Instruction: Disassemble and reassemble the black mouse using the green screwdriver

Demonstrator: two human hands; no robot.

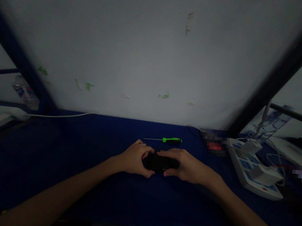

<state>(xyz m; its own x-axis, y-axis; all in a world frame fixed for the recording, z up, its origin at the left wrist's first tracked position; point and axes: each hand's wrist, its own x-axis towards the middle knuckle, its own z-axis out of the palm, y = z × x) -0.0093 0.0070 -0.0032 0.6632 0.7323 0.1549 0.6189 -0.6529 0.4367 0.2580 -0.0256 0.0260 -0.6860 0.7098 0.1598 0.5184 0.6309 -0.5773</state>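
My left hand (134, 158) and right hand (185, 166) clamp a black oblong object (160, 162) together.
A green-handled screwdriver (172, 140) lies beyond on the navy tabletop (52, 174), a white power strip (250, 170) right, under a scuffed white wall (157, 56).

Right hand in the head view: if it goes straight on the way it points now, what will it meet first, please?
The right hand would first meet the black object, which it already seems to touch; depth is unclear here.

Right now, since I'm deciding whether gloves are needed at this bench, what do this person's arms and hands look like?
The left hand and right hand are both bare, with no gloves, and no ring or cable shows on them. The left forearm and right forearm have no sleeve over them in view. The light is dim, so finer marks cannot be told.
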